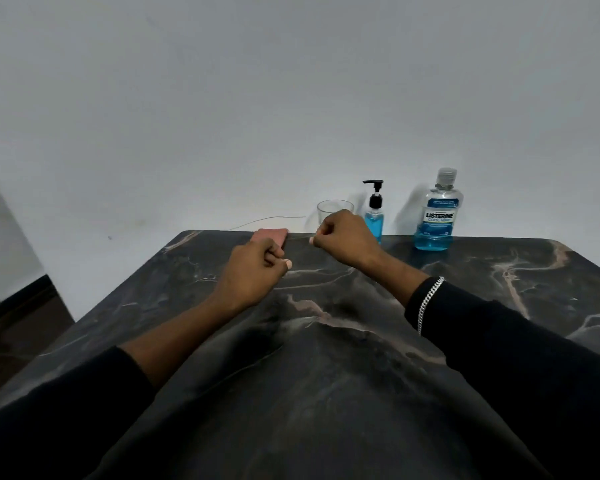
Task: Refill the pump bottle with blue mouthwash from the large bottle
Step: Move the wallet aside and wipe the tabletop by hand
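While left hand (257,268), right hand (343,237) curl, seemingly empty, one pump bottle (374,218), one large bottle (437,216), one glass (328,210).

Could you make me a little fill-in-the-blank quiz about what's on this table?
1. The liquid in the pump bottle and the large bottle is ___.
2. The cap of the large bottle is ___, not off.
3. The glass stands just ___ of the pump bottle.
4. The silver bracelet sits on the person's ___ wrist.
Missing words: blue; on; left; right.
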